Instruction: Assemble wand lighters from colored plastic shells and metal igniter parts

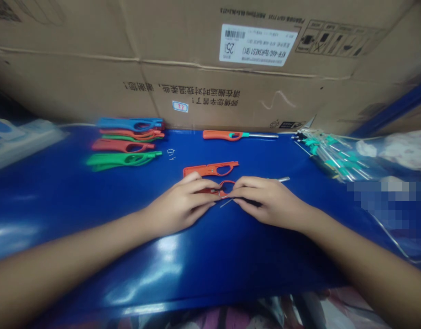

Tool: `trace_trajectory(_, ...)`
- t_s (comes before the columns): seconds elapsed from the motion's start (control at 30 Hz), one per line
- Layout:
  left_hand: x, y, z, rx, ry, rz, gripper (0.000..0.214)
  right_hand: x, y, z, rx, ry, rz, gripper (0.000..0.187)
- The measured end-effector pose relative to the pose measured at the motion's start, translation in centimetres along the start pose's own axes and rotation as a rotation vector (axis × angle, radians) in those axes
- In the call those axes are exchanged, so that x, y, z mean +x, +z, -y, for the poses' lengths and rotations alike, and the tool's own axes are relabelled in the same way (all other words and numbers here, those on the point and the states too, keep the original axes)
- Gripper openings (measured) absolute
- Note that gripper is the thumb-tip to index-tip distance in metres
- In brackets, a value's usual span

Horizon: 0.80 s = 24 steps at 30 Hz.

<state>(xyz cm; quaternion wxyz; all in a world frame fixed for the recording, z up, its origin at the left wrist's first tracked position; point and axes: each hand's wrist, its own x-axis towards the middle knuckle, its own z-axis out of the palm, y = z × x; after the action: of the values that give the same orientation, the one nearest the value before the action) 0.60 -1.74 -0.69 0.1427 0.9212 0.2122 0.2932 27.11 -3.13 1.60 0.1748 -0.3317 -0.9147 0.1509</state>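
My left hand [183,201] and my right hand [265,198] meet at the middle of the blue table [94,205]. Both pinch an orange lighter shell [226,186] between the fingertips. A thin metal tube [282,179] sticks out to the right past my right hand, and a thin wire [226,203] pokes out below the fingers. A second orange lighter shell half [210,169] lies flat just behind my hands.
A pile of blue, orange, red and green lighter shells [126,141] lies at the back left. One assembled orange lighter with a metal nozzle [238,135] rests by the cardboard box [210,64]. Teal-tipped metal tube parts [330,153] lie at the right. Small wire clips [171,154] sit nearby.
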Motion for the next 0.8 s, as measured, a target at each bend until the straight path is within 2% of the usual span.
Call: trace_trajectory(0.8, 0.11, -0.04, -0.03, 0.013, -0.029, 0.038, 0.029, 0.11, -0.19, 0.66, -0.031, 0.036, 0.027, 0.021)
